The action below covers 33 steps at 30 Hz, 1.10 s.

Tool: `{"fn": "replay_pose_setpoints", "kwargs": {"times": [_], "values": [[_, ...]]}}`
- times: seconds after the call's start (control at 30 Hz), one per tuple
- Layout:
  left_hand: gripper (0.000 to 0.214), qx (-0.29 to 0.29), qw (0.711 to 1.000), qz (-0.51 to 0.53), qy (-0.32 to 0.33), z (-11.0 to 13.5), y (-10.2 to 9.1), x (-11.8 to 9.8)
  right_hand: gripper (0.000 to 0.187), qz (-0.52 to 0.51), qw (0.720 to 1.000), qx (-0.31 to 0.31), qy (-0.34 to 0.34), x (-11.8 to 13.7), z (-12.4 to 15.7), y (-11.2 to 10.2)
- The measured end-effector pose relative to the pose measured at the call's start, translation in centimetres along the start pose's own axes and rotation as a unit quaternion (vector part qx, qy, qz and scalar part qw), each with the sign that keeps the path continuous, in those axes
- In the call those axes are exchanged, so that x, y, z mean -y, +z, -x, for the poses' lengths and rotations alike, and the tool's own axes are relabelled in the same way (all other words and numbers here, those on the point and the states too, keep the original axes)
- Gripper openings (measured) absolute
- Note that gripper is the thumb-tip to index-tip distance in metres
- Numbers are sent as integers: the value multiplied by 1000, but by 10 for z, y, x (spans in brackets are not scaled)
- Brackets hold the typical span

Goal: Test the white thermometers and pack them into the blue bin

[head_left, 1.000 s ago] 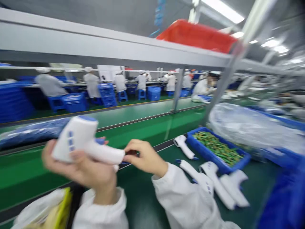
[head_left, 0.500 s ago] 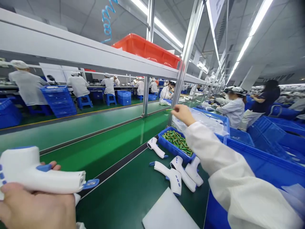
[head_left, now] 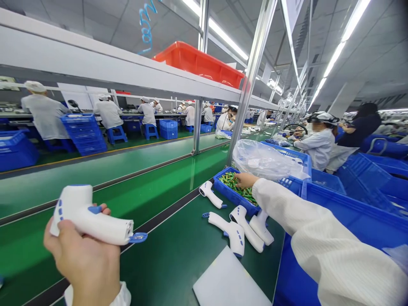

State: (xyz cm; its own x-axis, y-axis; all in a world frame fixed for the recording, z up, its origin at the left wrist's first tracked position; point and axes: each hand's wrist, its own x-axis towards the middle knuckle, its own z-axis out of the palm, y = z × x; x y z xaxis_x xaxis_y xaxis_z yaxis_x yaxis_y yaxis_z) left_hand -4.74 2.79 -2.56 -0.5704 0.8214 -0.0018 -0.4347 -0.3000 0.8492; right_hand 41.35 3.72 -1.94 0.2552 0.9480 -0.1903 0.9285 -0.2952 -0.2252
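The left hand grips a white forehead thermometer clamped in its fingers above the green counter, while the right hand dips into a blue tray of green parts, whether its grip is closed hard to tell.

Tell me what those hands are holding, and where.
The left hand grips a white thermometer gun where head meets handle. Whether the right hand, at a blue tray, holds anything cannot be told.
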Motion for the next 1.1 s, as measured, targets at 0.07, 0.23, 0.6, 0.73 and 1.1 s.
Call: {"fn": "replay_pose_setpoints", "kwargs": {"times": [0.07,0.23,0.6,0.73,1.1], "values": [[24,-40,997,66,-25,4,8,-3,26,-12,1000,16,-2,-6,-5,21],[21,-74,982,150,-84,11,19,-10,25,-69,998,-7,11,-20,-11,37],[25,-31,925,267,-267,14,30,-18,34,-292,931,-184,-122,68,25,-23],[33,9,892,306,-333,24,35,-23,34,-422,859,-91,-274,157,73,-32],[31,53,863,361,-348,31,36,-27,12,-343,807,-91,-471,252,142,15]]}}
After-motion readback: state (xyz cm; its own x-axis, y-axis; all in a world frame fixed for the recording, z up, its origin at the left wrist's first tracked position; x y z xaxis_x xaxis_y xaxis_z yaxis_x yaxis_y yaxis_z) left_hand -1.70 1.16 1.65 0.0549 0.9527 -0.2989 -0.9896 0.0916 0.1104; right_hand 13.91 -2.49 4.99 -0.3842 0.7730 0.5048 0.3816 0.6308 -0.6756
